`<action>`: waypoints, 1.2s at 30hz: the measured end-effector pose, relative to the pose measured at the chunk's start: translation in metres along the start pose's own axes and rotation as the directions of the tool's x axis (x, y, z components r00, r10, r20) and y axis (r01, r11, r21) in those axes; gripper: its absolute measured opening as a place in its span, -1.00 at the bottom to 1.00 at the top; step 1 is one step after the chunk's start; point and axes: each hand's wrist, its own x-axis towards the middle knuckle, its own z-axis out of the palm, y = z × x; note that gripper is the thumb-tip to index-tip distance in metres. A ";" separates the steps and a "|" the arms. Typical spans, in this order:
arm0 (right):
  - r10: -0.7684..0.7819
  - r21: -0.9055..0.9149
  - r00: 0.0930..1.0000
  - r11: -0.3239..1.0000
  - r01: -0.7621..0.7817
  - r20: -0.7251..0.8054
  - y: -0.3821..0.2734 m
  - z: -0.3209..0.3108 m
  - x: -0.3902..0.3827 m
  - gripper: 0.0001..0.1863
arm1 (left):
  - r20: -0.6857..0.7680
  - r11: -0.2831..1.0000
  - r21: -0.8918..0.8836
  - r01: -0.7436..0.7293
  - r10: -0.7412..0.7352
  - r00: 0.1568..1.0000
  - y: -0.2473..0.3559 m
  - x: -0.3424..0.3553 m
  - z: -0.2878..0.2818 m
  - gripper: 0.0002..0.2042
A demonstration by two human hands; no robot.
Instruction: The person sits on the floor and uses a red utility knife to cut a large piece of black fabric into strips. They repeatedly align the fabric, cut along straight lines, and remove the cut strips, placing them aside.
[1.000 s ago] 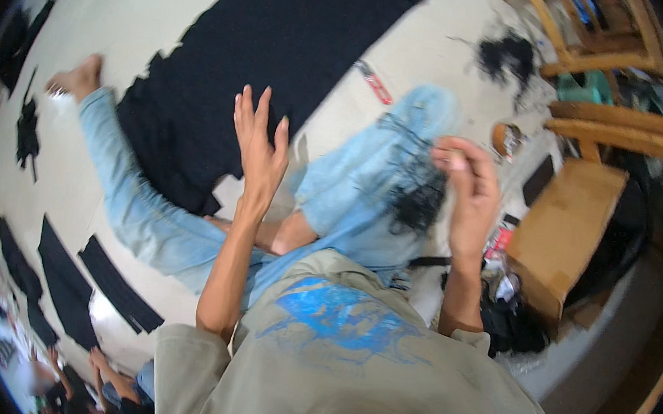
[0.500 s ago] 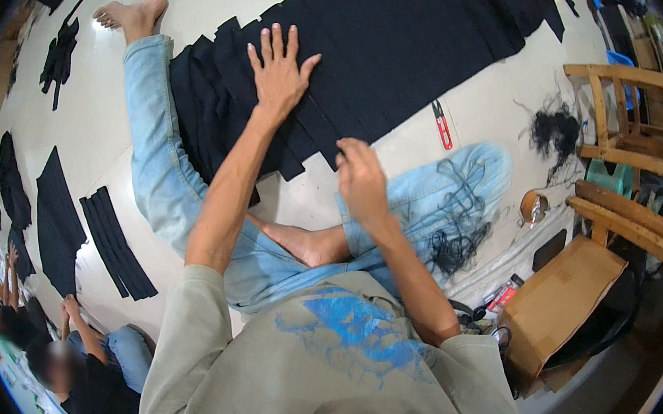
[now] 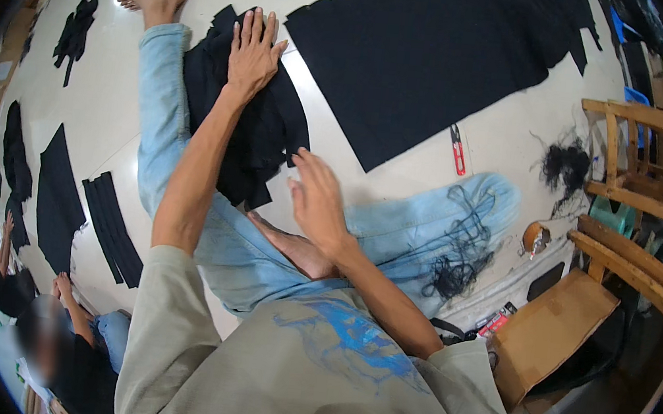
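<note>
Between my outstretched legs lies a bunched heap of black fabric [image 3: 271, 133]. My left hand [image 3: 254, 60] rests flat on its upper part, fingers stretched out. Near the heap's lower right edge is my right hand [image 3: 317, 194], its thumb and fingers apart and nothing visible in it; whether its fingertips touch the cloth I cannot tell. Farther off, a large black fabric panel [image 3: 417, 64] lies flat on the pale floor, with a strip of floor between it and the heap. Red-handled thread snips [image 3: 458, 151] lie beside the panel's near edge.
Loose black threads lie on my right leg [image 3: 458, 255] and in a clump [image 3: 565, 166] on the floor. At right are a wooden stool [image 3: 644, 193], a tape roll [image 3: 536, 238] and a cardboard box [image 3: 555, 332]. Cut black pieces [image 3: 61, 197] and seated people [image 3: 78, 350] are at left.
The top black cloth has been drawn left off the large panel and bunched up, baring floor between them. Both my hands have moved left.
</note>
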 end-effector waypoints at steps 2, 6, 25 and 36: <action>0.051 0.026 0.981 0.999 -0.047 -0.187 0.013 -0.030 -0.004 -0.78 | -0.061 0.993 -0.109 -0.045 0.039 0.997 0.028 0.002 -0.017 -0.39; 0.405 0.102 0.850 0.913 -0.395 -0.338 0.051 -0.083 -0.009 -0.86 | 0.028 0.895 -0.431 -0.119 0.146 0.989 0.132 -0.001 -0.055 -0.34; 0.454 -0.062 0.839 0.869 -0.492 -0.300 0.086 -0.077 -0.006 -0.75 | 0.324 0.787 -0.605 -0.119 0.380 0.866 0.200 -0.103 -0.085 -0.38; 0.310 -0.221 0.894 0.894 -0.390 -0.322 0.082 -0.074 0.000 -0.77 | 0.313 0.658 -0.753 0.012 0.342 0.886 0.193 -0.101 -0.071 -0.52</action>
